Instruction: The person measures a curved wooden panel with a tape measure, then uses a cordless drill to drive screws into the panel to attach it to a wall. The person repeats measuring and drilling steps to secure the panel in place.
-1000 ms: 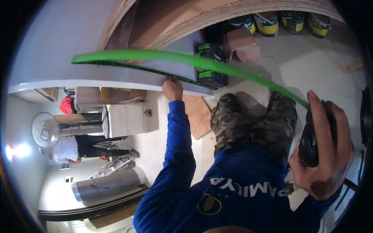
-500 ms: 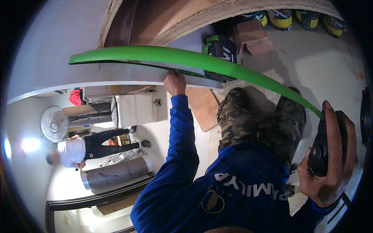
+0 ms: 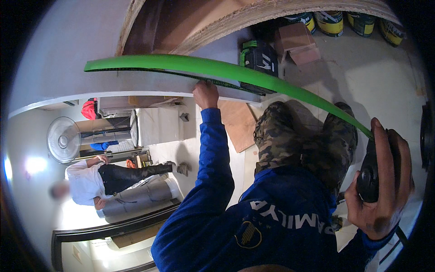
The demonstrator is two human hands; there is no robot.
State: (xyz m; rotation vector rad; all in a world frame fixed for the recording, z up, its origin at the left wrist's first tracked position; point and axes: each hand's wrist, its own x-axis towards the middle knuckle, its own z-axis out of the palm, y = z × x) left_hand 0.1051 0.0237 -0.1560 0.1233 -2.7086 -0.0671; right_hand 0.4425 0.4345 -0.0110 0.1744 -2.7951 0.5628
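Note:
My right hand [image 3: 378, 186] is wrapped round the black case of a tape measure [image 3: 368, 174] at the right. Its green blade [image 3: 217, 68] is pulled far out and bows across to the left, over a pale panel [image 3: 68, 86]. My left hand [image 3: 206, 94] is closed in a fist at the panel's white edge, beside a dark marked strip of the tape. What its fingers hold, if anything, is hidden.
Behind the panel are raw board edges [image 3: 217, 27], a black and green box [image 3: 259, 59], wood offcuts [image 3: 299, 43] and several tins [image 3: 330, 22]. A plywood piece [image 3: 236, 124] lies beside my legs. At left are a person in a white shirt [image 3: 86, 181], a fan [image 3: 64, 139] and grey rolls [image 3: 140, 199].
The tape case and my right hand have shifted slightly left and up. My left hand stays at the panel edge. The other person has turned, with an arm now raised.

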